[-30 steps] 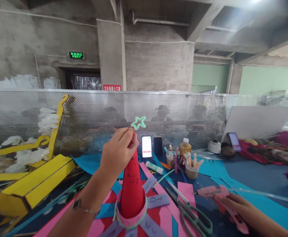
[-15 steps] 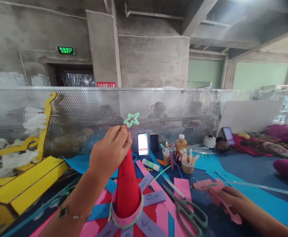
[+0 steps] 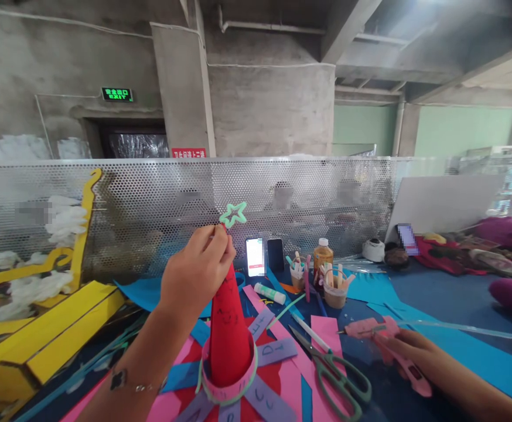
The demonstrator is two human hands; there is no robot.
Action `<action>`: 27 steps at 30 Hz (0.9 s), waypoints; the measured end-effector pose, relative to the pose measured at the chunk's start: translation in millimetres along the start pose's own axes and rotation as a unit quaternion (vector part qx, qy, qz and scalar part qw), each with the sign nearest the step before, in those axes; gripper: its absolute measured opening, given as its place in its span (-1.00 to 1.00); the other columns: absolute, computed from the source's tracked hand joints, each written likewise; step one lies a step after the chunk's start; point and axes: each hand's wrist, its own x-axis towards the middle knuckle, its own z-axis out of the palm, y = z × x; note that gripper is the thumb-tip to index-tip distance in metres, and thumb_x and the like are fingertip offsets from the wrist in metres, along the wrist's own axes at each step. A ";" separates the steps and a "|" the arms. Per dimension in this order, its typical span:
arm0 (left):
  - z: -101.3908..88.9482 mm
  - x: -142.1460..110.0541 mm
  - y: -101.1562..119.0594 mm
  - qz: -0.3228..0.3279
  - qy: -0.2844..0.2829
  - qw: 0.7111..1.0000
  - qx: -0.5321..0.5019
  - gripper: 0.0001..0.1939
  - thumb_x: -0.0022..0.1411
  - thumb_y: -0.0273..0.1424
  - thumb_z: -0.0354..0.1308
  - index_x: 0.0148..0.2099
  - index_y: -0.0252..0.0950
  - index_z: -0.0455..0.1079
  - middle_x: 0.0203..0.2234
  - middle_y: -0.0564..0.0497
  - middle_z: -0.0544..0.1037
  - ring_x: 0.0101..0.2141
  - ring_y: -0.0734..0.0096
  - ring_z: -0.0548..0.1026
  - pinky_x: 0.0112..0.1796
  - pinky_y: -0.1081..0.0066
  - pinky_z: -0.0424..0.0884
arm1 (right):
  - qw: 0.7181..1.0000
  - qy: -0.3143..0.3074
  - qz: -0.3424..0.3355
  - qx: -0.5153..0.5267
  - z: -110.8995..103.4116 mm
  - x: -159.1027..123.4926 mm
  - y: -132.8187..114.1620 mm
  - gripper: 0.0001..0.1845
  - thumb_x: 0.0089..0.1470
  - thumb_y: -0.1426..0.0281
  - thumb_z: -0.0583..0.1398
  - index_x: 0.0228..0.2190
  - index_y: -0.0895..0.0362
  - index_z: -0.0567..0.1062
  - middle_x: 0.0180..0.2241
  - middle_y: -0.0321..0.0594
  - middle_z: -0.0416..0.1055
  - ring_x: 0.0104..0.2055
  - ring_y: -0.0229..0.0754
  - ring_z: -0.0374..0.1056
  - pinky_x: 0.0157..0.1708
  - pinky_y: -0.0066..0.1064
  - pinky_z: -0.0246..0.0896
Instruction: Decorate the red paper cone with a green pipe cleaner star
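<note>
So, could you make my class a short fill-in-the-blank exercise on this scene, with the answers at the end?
1. The left hand grips a cone coloured ____.
2. The star at the cone's top is ____.
3. The right hand holds a glue gun coloured ____.
4. In the picture, the scissors lie to the ____ of the cone.

Missing words: red; green; pink; right.
</note>
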 end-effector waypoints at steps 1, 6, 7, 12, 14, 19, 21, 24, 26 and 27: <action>0.0 0.1 0.0 0.000 0.001 1.000 0.001 -0.88 0.31 -0.45 0.17 -0.10 -0.33 0.43 -0.31 -0.07 0.65 -0.51 0.38 0.55 -0.55 0.38 0.36 | 1.000 -0.001 -0.002 0.001 -0.2 0.2 0.4 -0.51 -0.12 -0.08 0.31 -0.52 0.12 0.57 -0.55 -0.22 0.51 -0.53 -0.15 0.39 -0.55 -0.43 0.29; 0.4 0.4 -0.2 -0.002 -0.002 1.000 -0.010 -0.88 0.32 -0.46 0.15 -0.09 -0.32 0.42 -0.31 -0.08 0.65 -0.50 0.36 0.56 -0.53 0.38 0.36 | 1.000 -0.011 -0.012 0.009 -0.1 0.4 0.0 -0.52 -0.14 -0.06 0.33 -0.51 0.13 0.58 -0.53 -0.22 0.52 -0.54 -0.17 0.40 -0.56 -0.46 0.29; 0.2 0.5 -0.1 -0.002 -0.004 1.000 -0.012 -0.88 0.32 -0.46 0.15 -0.09 -0.32 0.42 -0.31 -0.08 0.65 -0.49 0.36 0.56 -0.53 0.38 0.37 | 1.000 -0.010 -0.010 0.011 0.2 0.1 -0.8 -0.52 -0.16 -0.06 0.33 -0.51 0.13 0.58 -0.54 -0.23 0.51 -0.54 -0.18 0.39 -0.56 -0.47 0.29; -4.0 2.6 1.4 -0.013 -0.023 1.000 -0.001 -0.89 0.33 -0.47 0.15 -0.10 -0.33 0.43 -0.32 -0.05 0.65 -0.49 0.37 0.56 -0.53 0.39 0.35 | 1.000 -0.016 -0.007 -0.009 1.4 -6.2 -9.2 -0.50 -0.13 -0.08 0.31 -0.51 0.13 0.52 -0.57 -0.26 0.47 -0.54 -0.20 0.38 -0.57 -0.48 0.26; -5.9 3.7 1.9 -0.015 -0.024 1.000 0.001 -0.91 0.33 -0.49 0.15 -0.12 -0.34 0.43 -0.34 -0.04 0.64 -0.48 0.37 0.57 -0.52 0.40 0.36 | 0.999 -0.026 -0.011 -0.024 1.4 -9.7 -13.4 -0.49 -0.09 -0.09 0.29 -0.51 0.13 0.50 -0.57 -0.26 0.47 -0.53 -0.19 0.38 -0.56 -0.48 0.26; -4.9 3.5 0.9 -0.002 -0.026 1.000 0.007 -0.92 0.32 -0.49 0.17 -0.13 -0.35 0.44 -0.32 -0.05 0.64 -0.44 0.37 0.58 -0.50 0.40 0.38 | 0.998 -0.037 -0.019 -0.037 1.8 -12.4 -16.3 -0.49 -0.10 -0.12 0.27 -0.52 0.10 0.47 -0.60 -0.28 0.42 -0.54 -0.17 0.36 -0.55 -0.44 0.24; -3.1 2.7 -0.1 0.000 -0.032 0.999 0.011 -0.91 0.33 -0.49 0.17 -0.11 -0.36 0.43 -0.32 -0.06 0.64 -0.44 0.36 0.58 -0.49 0.39 0.39 | 0.999 -0.036 -0.018 -0.034 2.1 -10.1 -13.2 -0.49 -0.11 -0.12 0.27 -0.53 0.09 0.47 -0.63 -0.30 0.39 -0.55 -0.18 0.34 -0.55 -0.43 0.23; -0.8 2.2 -0.9 0.007 -0.032 0.999 0.009 -0.89 0.33 -0.49 0.17 -0.09 -0.36 0.43 -0.30 -0.08 0.64 -0.41 0.34 0.59 -0.44 0.40 0.42 | 0.999 -0.029 -0.014 -0.019 2.5 -5.2 -6.6 -0.50 -0.14 -0.11 0.29 -0.53 0.09 0.46 -0.62 -0.31 0.39 -0.57 -0.20 0.32 -0.56 -0.44 0.19; -0.2 2.5 -0.5 0.002 -0.027 1.000 0.004 -0.89 0.33 -0.49 0.17 -0.09 -0.36 0.42 -0.30 -0.10 0.64 -0.39 0.32 0.60 -0.43 0.39 0.43 | 0.999 -0.028 -0.012 -0.012 2.5 -2.7 -3.1 -0.50 -0.18 -0.10 0.31 -0.53 0.10 0.46 -0.61 -0.30 0.41 -0.56 -0.20 0.32 -0.56 -0.44 0.17; -0.1 2.8 -0.1 -0.003 -0.026 1.000 -0.001 -0.89 0.33 -0.49 0.17 -0.09 -0.35 0.42 -0.30 -0.10 0.64 -0.39 0.31 0.60 -0.44 0.39 0.42 | 0.999 -0.028 -0.011 -0.011 2.4 -2.0 -2.0 -0.50 -0.18 -0.10 0.31 -0.54 0.10 0.46 -0.60 -0.29 0.42 -0.56 -0.20 0.33 -0.55 -0.44 0.18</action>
